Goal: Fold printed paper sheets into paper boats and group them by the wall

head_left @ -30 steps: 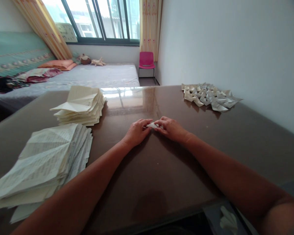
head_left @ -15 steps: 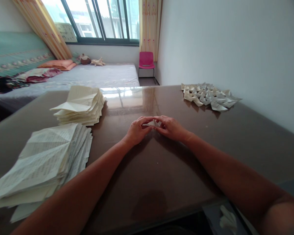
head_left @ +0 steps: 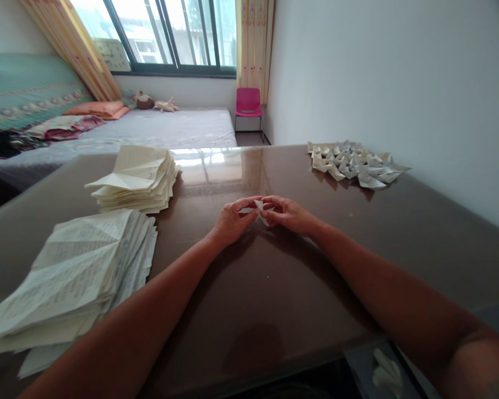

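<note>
A small piece of folded paper (head_left: pixel 259 206), pale and printed, is pinched between my two hands above the middle of the brown table (head_left: pixel 216 316). My left hand (head_left: pixel 235 219) grips its left side with thumb and fingertips. From the right, my right hand (head_left: pixel 289 214) closes its thumb and fingers on the same paper. The fingers cover much of it, so its full shape is hidden. At the far right of the table lies a cluster of folded paper boats (head_left: pixel 353 162), well apart from my hands.
Left of my arms lie a stack of printed sheets (head_left: pixel 79 255) and, behind it, a stack of cream sheets (head_left: pixel 137 177). A crumpled paper (head_left: pixel 386 374) lies low at the front edge. Beyond the table are a bed (head_left: pixel 183 127), a pink chair (head_left: pixel 248 102) and a wall (head_left: pixel 382 77).
The folded paper has turned from lying wide between my hands to a narrower, more upright angle. My fingers have shifted slightly around it; the stacks and boats have stayed put.
</note>
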Motion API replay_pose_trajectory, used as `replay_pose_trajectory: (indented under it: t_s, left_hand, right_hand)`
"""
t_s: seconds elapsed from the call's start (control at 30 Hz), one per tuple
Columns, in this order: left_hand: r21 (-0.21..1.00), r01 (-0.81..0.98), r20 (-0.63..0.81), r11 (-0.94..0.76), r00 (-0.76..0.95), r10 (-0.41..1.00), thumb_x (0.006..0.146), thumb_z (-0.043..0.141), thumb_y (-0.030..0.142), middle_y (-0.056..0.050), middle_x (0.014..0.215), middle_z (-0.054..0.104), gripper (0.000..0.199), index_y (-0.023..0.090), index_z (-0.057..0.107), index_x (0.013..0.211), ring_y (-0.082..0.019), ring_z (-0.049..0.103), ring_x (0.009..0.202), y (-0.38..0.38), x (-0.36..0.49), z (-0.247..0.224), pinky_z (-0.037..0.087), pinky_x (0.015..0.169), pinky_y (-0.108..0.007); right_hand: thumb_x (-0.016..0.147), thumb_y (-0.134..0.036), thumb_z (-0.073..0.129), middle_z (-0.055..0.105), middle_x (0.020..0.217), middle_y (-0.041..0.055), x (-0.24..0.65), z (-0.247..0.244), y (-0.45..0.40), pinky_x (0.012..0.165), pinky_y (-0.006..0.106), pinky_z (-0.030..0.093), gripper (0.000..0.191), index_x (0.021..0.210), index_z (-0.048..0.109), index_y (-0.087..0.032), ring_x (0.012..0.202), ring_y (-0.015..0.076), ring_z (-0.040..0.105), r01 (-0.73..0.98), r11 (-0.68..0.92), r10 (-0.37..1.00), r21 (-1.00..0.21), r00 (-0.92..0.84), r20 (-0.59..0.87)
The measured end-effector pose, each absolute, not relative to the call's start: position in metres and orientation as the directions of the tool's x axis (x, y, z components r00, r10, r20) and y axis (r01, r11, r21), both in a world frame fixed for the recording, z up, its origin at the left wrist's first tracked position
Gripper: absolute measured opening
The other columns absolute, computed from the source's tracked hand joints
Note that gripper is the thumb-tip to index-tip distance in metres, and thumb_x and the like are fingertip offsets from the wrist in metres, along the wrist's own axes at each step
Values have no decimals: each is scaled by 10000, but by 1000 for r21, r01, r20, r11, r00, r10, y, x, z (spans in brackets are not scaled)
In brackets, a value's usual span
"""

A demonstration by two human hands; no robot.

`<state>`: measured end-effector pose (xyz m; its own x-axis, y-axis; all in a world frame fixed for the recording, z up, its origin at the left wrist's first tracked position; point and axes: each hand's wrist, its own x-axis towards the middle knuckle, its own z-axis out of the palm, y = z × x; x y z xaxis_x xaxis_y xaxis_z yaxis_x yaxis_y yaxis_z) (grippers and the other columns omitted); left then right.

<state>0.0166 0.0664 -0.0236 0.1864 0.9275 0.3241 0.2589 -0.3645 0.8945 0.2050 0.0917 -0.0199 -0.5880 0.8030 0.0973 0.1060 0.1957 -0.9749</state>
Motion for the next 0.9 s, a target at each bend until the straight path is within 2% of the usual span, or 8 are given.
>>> replay_pose_trajectory:
  t_s: [0.1,0.2,0.4,0.63,0.9]
  left_hand:
    - [889,278,322,-364,186,928,799,604,298,-64,1044,715,397,153,655,1165,-191,657,981,64,18,-21,565,836,-302]
    - [884,282,330,-372,185,926,799,595,275,-76,1099,698,386,153,652,1161,-190,651,991,63,20,-20,569,819,-298]
    - [878,271,356,-394,181,917,807,593,276,-94,1076,678,352,135,658,1123,-191,637,994,62,21,-20,572,779,-273]
    - [875,252,365,-413,217,905,813,589,281,-87,1100,644,313,162,679,1088,-180,627,995,62,19,-18,571,775,-253]
    - [862,256,390,-437,215,895,800,584,276,-81,1099,625,315,177,683,1082,-169,626,972,62,20,-20,578,776,-264]
  right_hand:
    - [811,-392,643,644,999,58,205,-21,91,605,230,506,485,1234,548,-174,649,84,549,119,227,802,-967,-585,116]
    - [832,-373,615,655,1000,70,204,-20,89,625,232,500,485,1262,540,-161,685,100,575,221,338,814,-915,-556,167]
    - [845,-371,594,668,988,63,203,-17,86,639,232,490,491,1294,541,-179,681,102,589,338,436,824,-834,-523,219]
    - [839,-358,600,669,1014,69,203,-17,85,636,224,486,468,1260,551,-160,685,99,582,299,418,821,-858,-529,215]
    - [830,-363,615,672,982,59,202,-14,87,612,216,484,473,1251,541,-160,664,91,564,151,328,781,-932,-599,178]
